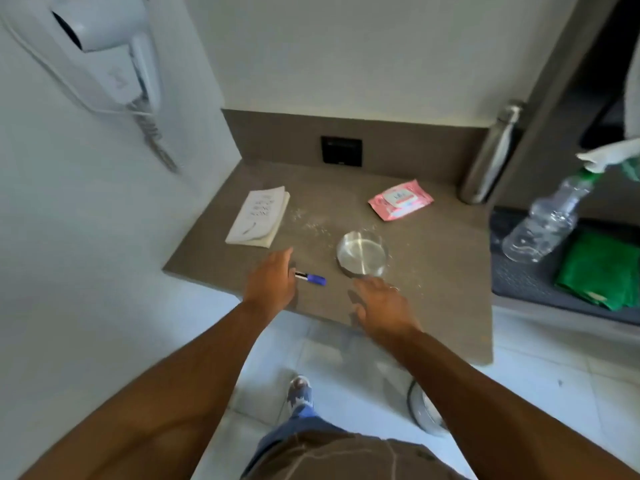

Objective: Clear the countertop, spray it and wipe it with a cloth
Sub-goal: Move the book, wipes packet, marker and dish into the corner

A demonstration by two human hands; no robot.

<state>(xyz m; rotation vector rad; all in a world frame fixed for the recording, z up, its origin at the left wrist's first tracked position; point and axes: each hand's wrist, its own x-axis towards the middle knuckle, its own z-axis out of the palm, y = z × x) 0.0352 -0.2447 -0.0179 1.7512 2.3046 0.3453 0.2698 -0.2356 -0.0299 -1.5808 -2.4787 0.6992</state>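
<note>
Surface [433, 271] uncleared: book [258, 216], pen [311, 278], wipes [400, 199], flask [491, 154] lay around the bowl [362, 253]. Left hand [272, 280] and right hand [382, 303] flat, empty, near bowl. Spray bottle [550, 213] and cloth [602, 268] right of bowl, unused.

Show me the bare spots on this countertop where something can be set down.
Free: the countertop near right part, beyond the right hand; the strip between book and wipes pack. Crowded: pen, metal bowl, left hand.

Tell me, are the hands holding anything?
No. The left hand hovers by the pen and the right hand by the steel bowl.
</note>
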